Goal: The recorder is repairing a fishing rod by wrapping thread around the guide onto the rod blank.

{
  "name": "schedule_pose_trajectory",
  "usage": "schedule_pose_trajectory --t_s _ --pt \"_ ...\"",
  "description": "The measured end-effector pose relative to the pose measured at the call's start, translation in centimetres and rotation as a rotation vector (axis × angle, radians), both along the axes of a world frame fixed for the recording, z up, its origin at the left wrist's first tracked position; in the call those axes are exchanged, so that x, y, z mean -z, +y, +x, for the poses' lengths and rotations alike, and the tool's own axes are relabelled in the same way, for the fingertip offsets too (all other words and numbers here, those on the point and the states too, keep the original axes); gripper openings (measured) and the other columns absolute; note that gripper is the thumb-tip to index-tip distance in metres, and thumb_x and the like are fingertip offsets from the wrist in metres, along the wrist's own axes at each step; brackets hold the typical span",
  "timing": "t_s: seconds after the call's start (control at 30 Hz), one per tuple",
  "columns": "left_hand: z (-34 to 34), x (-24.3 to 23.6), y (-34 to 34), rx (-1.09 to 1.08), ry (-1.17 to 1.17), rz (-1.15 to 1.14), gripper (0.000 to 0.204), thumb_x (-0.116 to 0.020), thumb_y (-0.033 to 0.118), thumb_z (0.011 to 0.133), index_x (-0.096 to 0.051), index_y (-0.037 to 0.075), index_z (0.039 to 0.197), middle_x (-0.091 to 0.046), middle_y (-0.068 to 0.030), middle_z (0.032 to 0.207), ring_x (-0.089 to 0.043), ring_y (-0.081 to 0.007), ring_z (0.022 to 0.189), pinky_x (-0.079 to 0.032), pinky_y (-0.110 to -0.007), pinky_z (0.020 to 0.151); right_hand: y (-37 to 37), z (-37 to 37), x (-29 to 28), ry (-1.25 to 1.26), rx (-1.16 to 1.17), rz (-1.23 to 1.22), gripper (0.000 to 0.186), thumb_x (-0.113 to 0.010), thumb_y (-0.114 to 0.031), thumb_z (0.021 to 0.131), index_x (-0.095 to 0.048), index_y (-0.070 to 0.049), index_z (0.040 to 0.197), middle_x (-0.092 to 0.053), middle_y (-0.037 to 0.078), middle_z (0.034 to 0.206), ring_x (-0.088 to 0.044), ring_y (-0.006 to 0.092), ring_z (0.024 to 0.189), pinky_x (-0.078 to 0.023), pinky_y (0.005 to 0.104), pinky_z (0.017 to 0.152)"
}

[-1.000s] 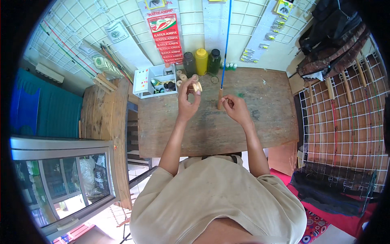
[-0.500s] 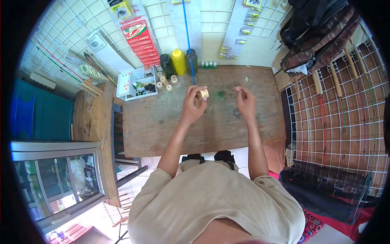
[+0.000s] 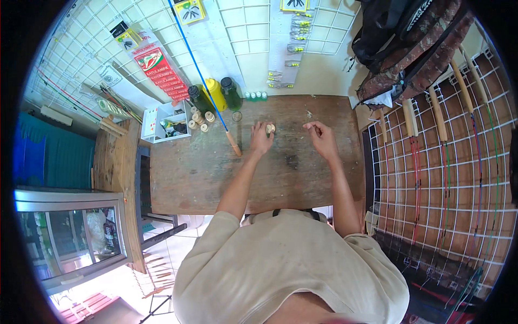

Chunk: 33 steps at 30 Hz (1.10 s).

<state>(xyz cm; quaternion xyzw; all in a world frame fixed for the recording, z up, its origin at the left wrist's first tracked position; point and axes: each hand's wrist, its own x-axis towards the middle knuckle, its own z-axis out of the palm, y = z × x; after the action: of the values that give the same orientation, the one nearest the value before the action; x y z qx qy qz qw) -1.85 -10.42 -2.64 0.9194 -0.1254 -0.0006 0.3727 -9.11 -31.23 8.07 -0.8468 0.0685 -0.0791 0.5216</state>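
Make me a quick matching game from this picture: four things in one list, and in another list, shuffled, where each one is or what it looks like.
Things:
1. Pale spool
2. Squeeze bottle
3. Rod handle
4. Open box

Places and looks:
A. Yellow, between two dark bottles
B. Brown, joined to a blue shaft
C. White, at the back left corner of the tabletop
D. In the left hand

Pairs: 1-D, 2-A, 3-B, 4-C.
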Motion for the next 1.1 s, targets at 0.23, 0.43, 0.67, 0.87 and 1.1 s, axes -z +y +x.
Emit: schedule_pose_trajectory --t_s 0.23,0.43,0.67,0.87,1.1 --pt "1.9 1.7 -1.2 -0.044 0.047 0.182 0.049 -0.061 0.008 0.079 -0.048 0.010 0.127 -0.051 -0.0122 0.123 -0.043 -0.0378 0.115 -0.039 -0.044 0.099 -3.4 1.9 -2.4 -0.163 0.024 0.097 0.017 -0.058 -0.016 0.093 -0.069 -0.004 0.097 -0.041 -0.005 0.061 -0.031 0.0040 0.056 -0.027 0.0231 0.050" --pt "2.3 1.4 -0.8 -0.013 0.141 0.270 0.057 -0.058 0.003 0.078 -0.042 0.009 0.132 -0.049 -0.0106 0.128 -0.040 -0.0379 0.119 -0.036 -0.045 0.103 -5.7 2.4 -5.2 -0.125 0.035 -0.039 0.024 -0.058 -0.024 0.095 -0.068 -0.003 0.098 -0.047 -0.009 0.067 -0.033 0.0021 0.060 -0.028 0.0205 0.053" --pt "0.3 -6.7 -4.7 0.144 -0.171 -0.174 0.042 -0.064 0.017 0.084 -0.052 0.005 0.123 -0.056 -0.0126 0.123 -0.046 -0.0325 0.116 -0.040 -0.041 0.096 -4.7 2.9 -1.9 0.039 -0.098 0.198 0.020 -0.057 -0.018 0.093 -0.069 -0.003 0.097 -0.059 -0.002 0.069 -0.048 0.0050 0.061 -0.038 0.0223 0.055" --pt "-0.9 -10.5 -7.6 0.277 0.078 -0.580 0.033 -0.064 0.022 0.089 -0.059 0.005 0.116 -0.064 -0.0084 0.109 -0.060 -0.0190 0.097 -0.047 -0.030 0.079 -3.3 3.4 -1.0 -0.060 -0.170 0.258 0.019 -0.060 -0.017 0.091 -0.069 -0.003 0.098 -0.068 0.005 0.080 -0.061 0.0112 0.071 -0.046 0.0258 0.062" --pt "0.3 -11.6 -6.6 0.243 0.163 -0.538 0.020 -0.062 0.019 0.092 -0.066 0.002 0.101 -0.068 -0.0038 0.087 -0.061 -0.0081 0.081 -0.046 -0.024 0.072 -2.3 2.5 -2.5 -0.002 -0.265 0.066 0.022 -0.065 -0.021 0.087 -0.069 -0.001 0.094 -0.066 0.012 0.085 -0.060 0.0183 0.067 -0.046 0.0303 0.065"
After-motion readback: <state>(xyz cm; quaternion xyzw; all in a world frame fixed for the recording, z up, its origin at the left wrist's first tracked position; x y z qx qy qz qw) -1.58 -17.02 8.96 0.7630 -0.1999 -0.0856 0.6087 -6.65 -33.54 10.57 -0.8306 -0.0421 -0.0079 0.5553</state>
